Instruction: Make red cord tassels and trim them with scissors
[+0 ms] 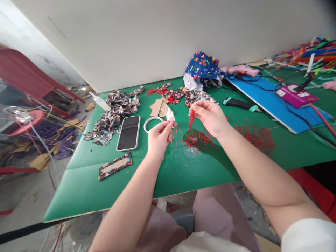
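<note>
My right hand (210, 117) is closed in a pinch on a bunch of red thread (192, 119), which hangs down toward a loose tangle of red thread (198, 140) on the table. To the left, my left hand (160, 137) has thumb and forefinger pressed together, with a strand of the same thread at the tips. Just beyond those fingertips shows a white pointed object (170, 114), like a glue bottle's nozzle; whether the fingers touch it I cannot tell. Beside that hand lie a white ring (146, 122) and brown card strips (158, 106).
A phone (128, 133), crumpled floral cloth (118, 105), a white nozzle bottle (100, 102) and a cloth-edged strip (115, 166) lie leftward on the green table (78, 189). Rightward are a utility knife (240, 103), a blue board (283, 108), a pink glue gun (243, 70) and a purple power socket (296, 95) with cords.
</note>
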